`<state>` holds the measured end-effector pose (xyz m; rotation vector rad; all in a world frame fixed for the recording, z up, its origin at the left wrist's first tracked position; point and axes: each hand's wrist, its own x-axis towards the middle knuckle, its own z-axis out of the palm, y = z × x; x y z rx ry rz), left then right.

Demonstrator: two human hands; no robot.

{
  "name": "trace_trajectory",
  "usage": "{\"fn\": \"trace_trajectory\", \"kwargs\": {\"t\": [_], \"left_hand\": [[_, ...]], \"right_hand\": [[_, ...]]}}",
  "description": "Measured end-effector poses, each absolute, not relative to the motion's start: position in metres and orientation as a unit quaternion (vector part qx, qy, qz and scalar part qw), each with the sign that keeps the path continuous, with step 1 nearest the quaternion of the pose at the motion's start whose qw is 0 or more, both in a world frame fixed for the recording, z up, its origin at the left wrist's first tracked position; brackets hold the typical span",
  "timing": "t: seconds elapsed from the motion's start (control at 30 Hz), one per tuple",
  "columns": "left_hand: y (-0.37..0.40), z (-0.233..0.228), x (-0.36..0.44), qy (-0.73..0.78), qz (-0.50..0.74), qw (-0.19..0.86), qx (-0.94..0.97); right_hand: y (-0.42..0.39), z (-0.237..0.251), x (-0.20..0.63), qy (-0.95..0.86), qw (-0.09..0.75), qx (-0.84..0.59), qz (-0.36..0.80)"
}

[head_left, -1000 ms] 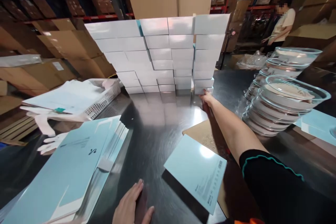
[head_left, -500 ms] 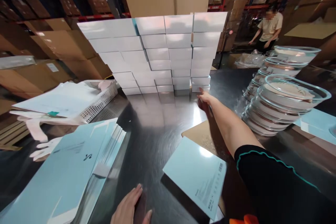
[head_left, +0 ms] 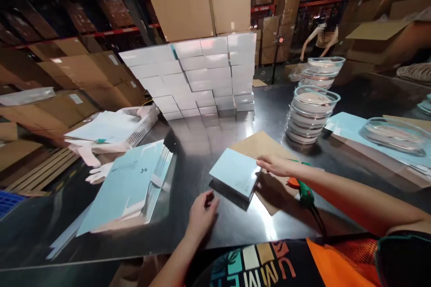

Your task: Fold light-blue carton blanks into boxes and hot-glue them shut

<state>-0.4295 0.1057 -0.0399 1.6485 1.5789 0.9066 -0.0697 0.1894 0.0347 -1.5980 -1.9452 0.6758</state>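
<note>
Right hand point(head_left: 272, 164): fingers on right edge of blue box point(head_left: 234, 170), can't tell if gripping. Left hand point(head_left: 202, 211) loosely open, near-left of box. Box near centre, beside cardboard sheet point(head_left: 261, 142). White boxes point(head_left: 205, 78) far.

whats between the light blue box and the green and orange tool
Brown cardboard lies between the light blue box and tool in the head view, with the right hand above, fingers at the box.

Right hand point(head_left: 273, 165) at light-blue box point(head_left: 232, 171)
</note>
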Motion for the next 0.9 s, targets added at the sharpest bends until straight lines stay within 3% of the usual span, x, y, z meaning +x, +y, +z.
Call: {"fn": "trace_trajectory", "kwargs": {"t": [0.1, 0.3, 0.5, 0.57, 0.67, 0.9], "left_hand": [[0.107, -0.033, -0.385, 0.607, 0.348, 0.352, 0.622], [0.158, -0.015, -0.377, 0.628, 0.346, 0.247, 0.652], [0.244, 0.009, -0.401, 0.661, 0.329, 0.196, 0.645], [0.265, 0.018, -0.402, 0.664, 0.317, 0.184, 0.652], [0.280, 0.027, -0.389, 0.656, 0.306, 0.147, 0.674], [0.262, 0.006, -0.317, 0.479, 0.133, 0.140, 0.856]], "right_hand": [[0.149, 0.031, -0.093, -0.729, 0.283, -0.550, 0.294], [0.119, 0.030, -0.129, -0.766, 0.332, -0.430, 0.344], [0.070, 0.021, -0.073, -0.740, 0.254, -0.621, 0.038], [0.054, 0.012, -0.048, -0.680, 0.202, -0.705, -0.003], [0.042, -0.002, -0.020, -0.595, 0.164, -0.786, 0.035], [0.056, -0.005, 0.021, -0.547, 0.227, -0.786, 0.177]]}}
